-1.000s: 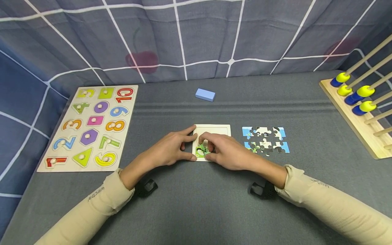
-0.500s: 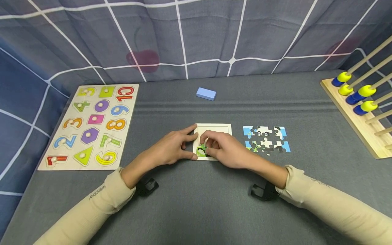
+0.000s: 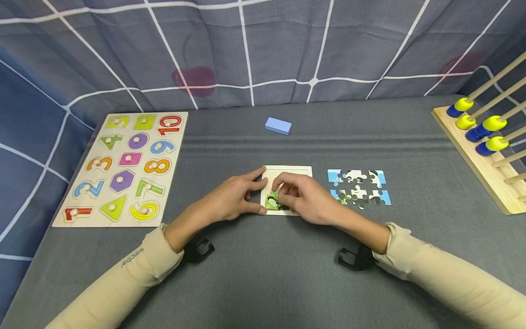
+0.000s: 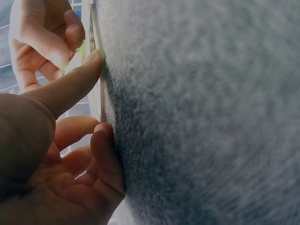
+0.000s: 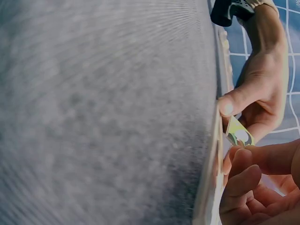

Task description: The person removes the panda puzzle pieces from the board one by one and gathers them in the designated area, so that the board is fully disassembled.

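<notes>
A small cream puzzle tray lies on the dark cloth in the head view. My left hand touches the tray's left edge with thumb and extended fingers. Over the tray's lower left part, my right hand pinches a green, black and white jigsaw piece between thumb and finger. In the right wrist view this piece stands tilted, one edge raised. Part of it is hidden by my right fingers. Just right of the right hand lie several loose jigsaw pieces with panda and blue-sky parts.
A wooden number and shape board lies at the left. Behind the tray is a blue block. At the far right stands a wooden bead stand with upright rods. A checked curtain hangs along the back.
My right fingers have shifted slightly to the right over the tray, and the pinched jigsaw piece has changed its tilt. The left hand stays at the tray's edge.
</notes>
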A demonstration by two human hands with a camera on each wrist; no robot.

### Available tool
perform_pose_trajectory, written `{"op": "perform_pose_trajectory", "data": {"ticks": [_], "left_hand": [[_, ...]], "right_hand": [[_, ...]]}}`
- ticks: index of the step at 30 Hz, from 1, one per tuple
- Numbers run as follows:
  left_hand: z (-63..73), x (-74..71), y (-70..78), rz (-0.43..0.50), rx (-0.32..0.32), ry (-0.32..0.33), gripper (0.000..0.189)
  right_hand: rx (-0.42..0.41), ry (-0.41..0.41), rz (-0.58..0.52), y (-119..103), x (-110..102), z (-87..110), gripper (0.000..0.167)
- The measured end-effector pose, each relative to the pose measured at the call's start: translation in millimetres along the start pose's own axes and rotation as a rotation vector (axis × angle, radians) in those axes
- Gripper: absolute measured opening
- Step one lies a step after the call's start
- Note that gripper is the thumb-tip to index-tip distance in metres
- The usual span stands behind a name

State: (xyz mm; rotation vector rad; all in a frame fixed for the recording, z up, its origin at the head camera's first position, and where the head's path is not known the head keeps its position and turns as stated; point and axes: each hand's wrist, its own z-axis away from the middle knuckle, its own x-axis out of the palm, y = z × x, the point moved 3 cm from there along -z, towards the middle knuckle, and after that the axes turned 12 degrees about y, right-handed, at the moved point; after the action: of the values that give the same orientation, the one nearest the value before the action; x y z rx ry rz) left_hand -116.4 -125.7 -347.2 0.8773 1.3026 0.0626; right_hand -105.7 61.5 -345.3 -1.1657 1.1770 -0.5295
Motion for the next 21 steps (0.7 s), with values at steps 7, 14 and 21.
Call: {"op": "perform_pose_trajectory", "data": {"ticks": [7,14,21], "left_hand": [[-0.1,0.1,0.5,-0.004,-0.006,-0.006,0.070],[2.1,-1.4,0.5,-0.014,-0.018,-0.020,0.072],[1.7,-0.2,2.1,-0.034,-0.010,-0.027,0.072]], "right_hand": [[-0.004,0.021,0.014,-7.5,-8.4,4.4,0.016],[0.028,0.013,0.015,-4.9,-19.6,13.2,0.016],[0.053,0.022,0.022,1.8,-41.0,31.1,0.015]]}}
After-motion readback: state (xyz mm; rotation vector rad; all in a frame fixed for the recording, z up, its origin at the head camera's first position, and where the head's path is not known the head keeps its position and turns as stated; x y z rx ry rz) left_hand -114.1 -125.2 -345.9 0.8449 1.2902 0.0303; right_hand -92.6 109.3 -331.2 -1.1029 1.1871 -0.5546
